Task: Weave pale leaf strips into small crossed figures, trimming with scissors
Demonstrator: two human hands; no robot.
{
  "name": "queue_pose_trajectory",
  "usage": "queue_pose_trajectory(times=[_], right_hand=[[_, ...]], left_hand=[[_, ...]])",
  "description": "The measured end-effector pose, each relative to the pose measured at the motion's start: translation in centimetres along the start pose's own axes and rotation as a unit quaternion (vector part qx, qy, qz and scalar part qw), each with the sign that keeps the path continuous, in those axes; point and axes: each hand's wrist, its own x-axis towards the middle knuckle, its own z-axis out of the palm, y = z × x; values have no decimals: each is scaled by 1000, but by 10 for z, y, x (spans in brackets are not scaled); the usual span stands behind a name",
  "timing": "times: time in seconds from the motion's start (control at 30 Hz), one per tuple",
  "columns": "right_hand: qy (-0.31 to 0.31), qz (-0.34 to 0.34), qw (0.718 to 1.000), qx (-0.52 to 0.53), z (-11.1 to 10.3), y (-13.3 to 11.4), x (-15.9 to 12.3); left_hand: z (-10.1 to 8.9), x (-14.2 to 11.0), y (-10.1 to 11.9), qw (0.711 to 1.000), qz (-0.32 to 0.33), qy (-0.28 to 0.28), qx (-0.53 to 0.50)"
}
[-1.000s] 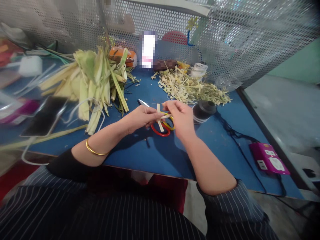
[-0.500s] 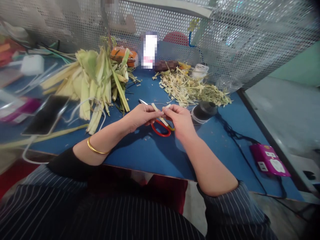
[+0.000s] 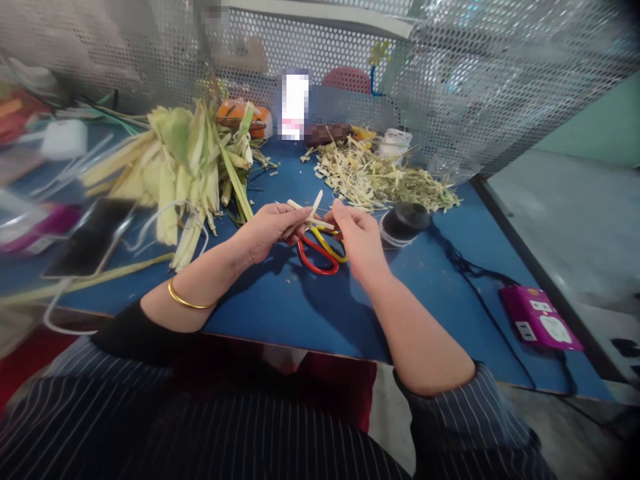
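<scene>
Pale corn husk strips [image 3: 317, 204] cross each other between my hands. My left hand [image 3: 273, 230] pinches them between thumb and fingers. Close on the right, my right hand [image 3: 361, 237] has its fingers bent together at the strips' ends; whether it grips a strip or something thin is hidden. Beneath both hands lie scissors [image 3: 319, 257] with one red and one yellow handle loop, their blades mostly covered by my left hand. A black spool of thread [image 3: 406, 221] stands just right of my right hand.
A heap of corn husks [image 3: 173, 167] lies at the left, and a pile of shredded husk [image 3: 360, 170] at the back right. A phone [image 3: 90, 237] with a white cable rests on the left. A purple power strip [image 3: 540, 319] sits at the right, and perforated metal panels [image 3: 345, 43] bound the back.
The husk strips have gone from nearly side by side to crossed, one now pointing up. My right hand's fingertips have risen slightly, and more of the yellow scissor handle shows.
</scene>
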Motion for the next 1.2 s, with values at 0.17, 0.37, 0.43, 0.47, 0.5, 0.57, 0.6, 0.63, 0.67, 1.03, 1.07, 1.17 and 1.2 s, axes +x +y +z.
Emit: queue_pose_trajectory(times=[0.17, 0.37, 0.43, 0.47, 0.5, 0.57, 0.6, 0.63, 0.67, 1.03, 1.07, 1.17, 1.2], right_hand=[[-74, -61, 990, -99, 1, 0, -5], [-50, -142, 975, -164, 3, 0, -8], [-57, -117, 978, -165, 2, 2, -7], [-45, -106, 980, -162, 1, 2, -7], [-16, -106, 981, -161, 0, 1, -7], [80, -147, 972, -165, -2, -2, -9], [129, -181, 960, -168, -2, -5, -10], [161, -211, 948, -173, -2, -8, -12], [166, -229, 942, -179, -1, -10, -14], [-52, -98, 986, -125, 14, 6, -14], [-59, -103, 986, -117, 13, 6, -14], [-78, -109, 986, -98, 12, 4, -14], [-83, -108, 986, -96, 12, 4, -14]], left_hand=[[-1, 1, 0, 1000, 29, -5, 9], [3, 1, -3, 999, 30, 36, 27], [2, 2, -3, 999, 14, 41, -4], [1, 3, -3, 999, 5, 38, -31], [-1, 4, -2, 997, -2, 30, -65], [-3, 4, -2, 992, 2, 10, -128], [-3, 4, -2, 989, 13, 1, -148], [-3, 5, -3, 987, 28, -5, -157], [-2, 4, -3, 986, 43, -5, -158], [9, -1, -4, 980, 36, 28, -193], [9, -1, -5, 979, 32, 33, -201], [9, 1, -8, 976, 23, 50, -213], [8, 2, -9, 975, 22, 53, -215]])
